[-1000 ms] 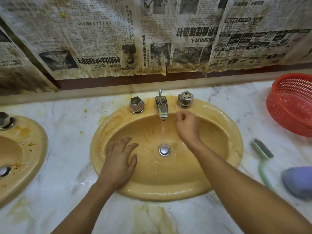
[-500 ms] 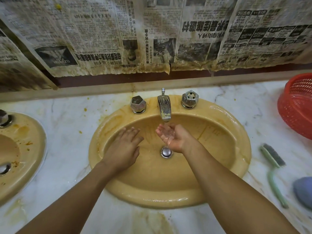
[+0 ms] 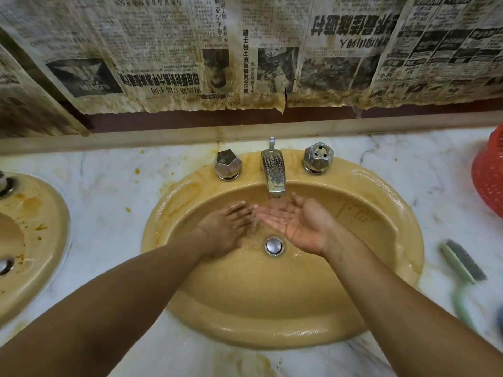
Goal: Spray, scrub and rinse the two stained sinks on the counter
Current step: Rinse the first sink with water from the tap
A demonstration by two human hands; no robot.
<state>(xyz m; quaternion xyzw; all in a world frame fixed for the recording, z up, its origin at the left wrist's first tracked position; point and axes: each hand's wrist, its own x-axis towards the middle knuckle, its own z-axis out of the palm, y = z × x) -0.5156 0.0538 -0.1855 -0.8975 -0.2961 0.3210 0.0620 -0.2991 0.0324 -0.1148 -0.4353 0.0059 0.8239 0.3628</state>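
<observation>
Left hand (image 3: 223, 229) lies palm down, fingers straight, in the wet sink (image 3: 272, 333) at the counter's (image 3: 109, 186) middle. Right hand (image 3: 298, 227), palm up and loose, catches water under the tap (image 3: 273, 172). Neither holds anything. Brush (image 3: 462, 265) and basket (image 3: 490, 183) sit near the right edge, second sink (image 3: 58, 213) at the left, newspaper (image 3: 163, 50) behind.

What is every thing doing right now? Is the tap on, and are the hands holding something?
tap: on, water falling onto the hands.
middle sink: wet, brown stains near its rim.
left sink: orange stains, no hand in it.
left hand: open, palm down in the basin, holding nothing.
right hand: open, palm up under the tap, holding nothing.
brush: lying on the counter, untouched.
</observation>
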